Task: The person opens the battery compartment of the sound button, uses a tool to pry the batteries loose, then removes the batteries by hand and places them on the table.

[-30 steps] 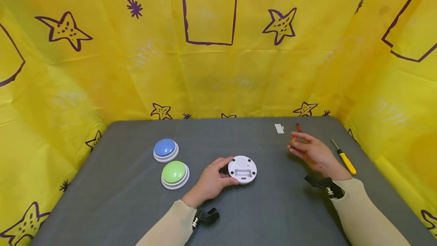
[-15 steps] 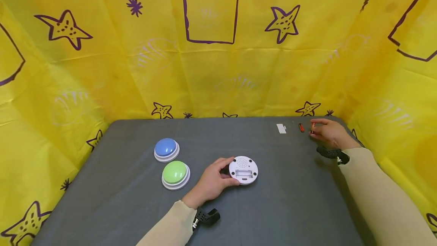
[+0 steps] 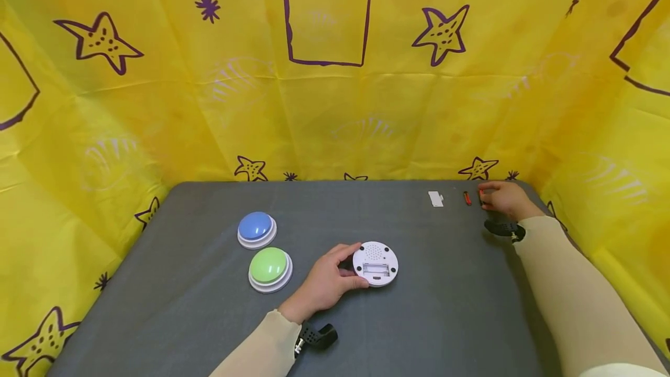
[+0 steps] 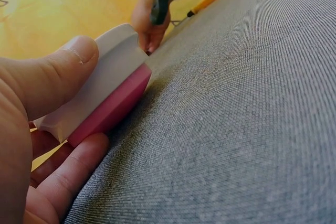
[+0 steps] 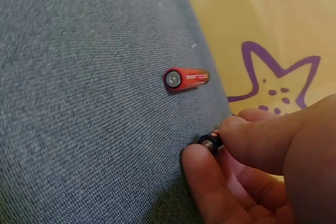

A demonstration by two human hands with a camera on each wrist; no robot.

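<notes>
Pink showed only in the left wrist view: the dome (image 4: 118,103) of the upturned button (image 3: 375,264) was hidden from your head camera. Your left hand (image 3: 327,278) gripped that button's left side. Well right of the button and farther back, your right hand (image 3: 505,198) pinched 1 battery (image 5: 209,144), mostly covered by that hand. The other battery (image 3: 467,198) lay a little nearer the button, and the white cover (image 3: 436,199) nearer still.

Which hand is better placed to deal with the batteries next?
Probably the right hand: it pinches a battery, and the loose battery lies close beside it. The left hand is farther off and occupied, gripping the round white device.
</notes>
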